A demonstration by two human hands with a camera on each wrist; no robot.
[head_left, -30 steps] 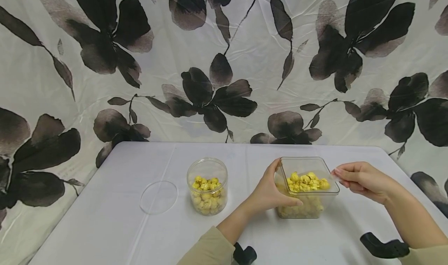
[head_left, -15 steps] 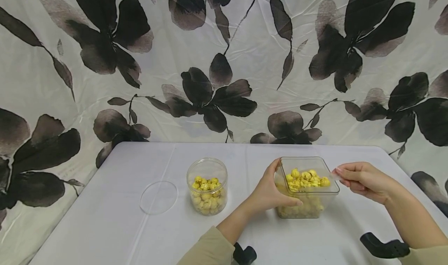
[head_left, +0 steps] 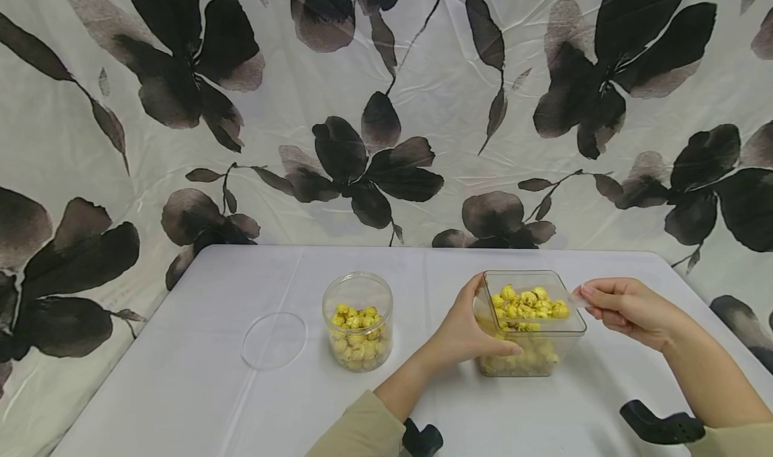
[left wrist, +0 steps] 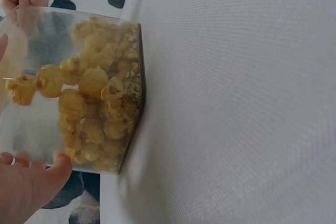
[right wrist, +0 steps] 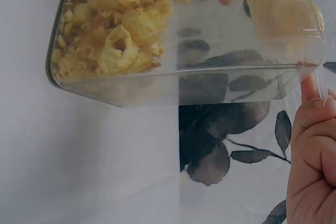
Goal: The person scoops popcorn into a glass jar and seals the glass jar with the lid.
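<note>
A clear square container (head_left: 569, 347) of yellow popcorn (head_left: 528, 306) stands on the right part of the table. My left hand (head_left: 468, 333) grips its left side, with the thumb (left wrist: 60, 171) along the front wall. At the right rim, my right hand (head_left: 631, 311) pinches the handle of a translucent scoop-like tool (right wrist: 283, 9). Its wide part is inside the container, with popcorn pieces on it above the main pile. The tool's exact shape is hard to make out through the wall. Left of the container is a clear round jar (head_left: 362, 292), uncovered and partly filled with popcorn.
A clear, round, flat lid (head_left: 274, 341) lies left of the jar on the white-covered table (head_left: 181, 390). Behind the table hangs a floral cloth (head_left: 459, 108). Black curved pieces (head_left: 663, 422) sit at the wrists.
Popcorn inside the square container has shifted and risen slightly toward the back. My right hand has moved very little. The left hand, container and jar stay put.
</note>
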